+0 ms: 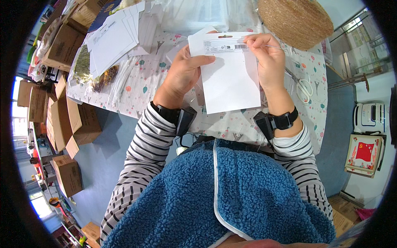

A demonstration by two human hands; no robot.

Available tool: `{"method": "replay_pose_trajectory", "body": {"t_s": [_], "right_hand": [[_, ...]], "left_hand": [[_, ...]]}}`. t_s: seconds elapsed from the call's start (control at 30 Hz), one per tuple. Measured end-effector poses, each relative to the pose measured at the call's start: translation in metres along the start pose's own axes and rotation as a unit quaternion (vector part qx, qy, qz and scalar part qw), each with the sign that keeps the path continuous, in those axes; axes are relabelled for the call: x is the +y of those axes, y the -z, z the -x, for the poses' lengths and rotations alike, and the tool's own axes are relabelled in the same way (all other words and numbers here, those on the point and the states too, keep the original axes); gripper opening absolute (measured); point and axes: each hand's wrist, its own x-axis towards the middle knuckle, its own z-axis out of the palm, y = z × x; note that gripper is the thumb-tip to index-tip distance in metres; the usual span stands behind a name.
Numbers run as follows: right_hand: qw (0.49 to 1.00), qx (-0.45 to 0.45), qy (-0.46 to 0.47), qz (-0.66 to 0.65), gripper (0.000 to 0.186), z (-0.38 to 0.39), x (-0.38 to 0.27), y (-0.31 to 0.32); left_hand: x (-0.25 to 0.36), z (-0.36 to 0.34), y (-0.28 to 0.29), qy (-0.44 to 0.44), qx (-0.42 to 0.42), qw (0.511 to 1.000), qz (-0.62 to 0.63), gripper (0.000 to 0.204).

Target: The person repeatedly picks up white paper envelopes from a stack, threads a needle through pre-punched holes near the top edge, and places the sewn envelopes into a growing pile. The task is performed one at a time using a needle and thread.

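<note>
My left hand (182,74) is closed on the left edge of a white backing card (231,84), its thumb lying across the front. The card has a hang slot at the top and a printed label strip with a barcode below it. At the upper right corner, my right hand (266,56) pinches a thin white strand (273,47) against the card; the strand sticks out to the right. Part of a clear plastic piece shows behind the card. Scissors with white handles (305,91) lie on the table beside my right wrist.
A patterned white tablecloth (142,89) covers the table. Stacked white cards (113,39) lie at the far left, beside bagged dried plants (82,68) and thin clear strips (123,78). Clear plastic bags (196,16) and a brown fibre roll (295,22) are at the back. Cardboard boxes (84,124) stand left.
</note>
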Motion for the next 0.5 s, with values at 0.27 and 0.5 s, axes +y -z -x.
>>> {"method": "replay_pose_trajectory", "body": {"t_s": [0.27, 0.5], "right_hand": [[0.999, 0.014, 0.015, -0.025, 0.013, -0.003, -0.0004, 0.0047], [0.996, 0.079, 0.041, -0.017, 0.012, -0.0032, -0.0022, 0.0072]], "left_hand": [[-0.0018, 0.0018, -0.0071, -0.028, 0.0, 0.998, -0.059, 0.057], [0.0061, 0.0023, -0.0017, -0.008, -0.078, 0.996, 0.032, 0.059]]}}
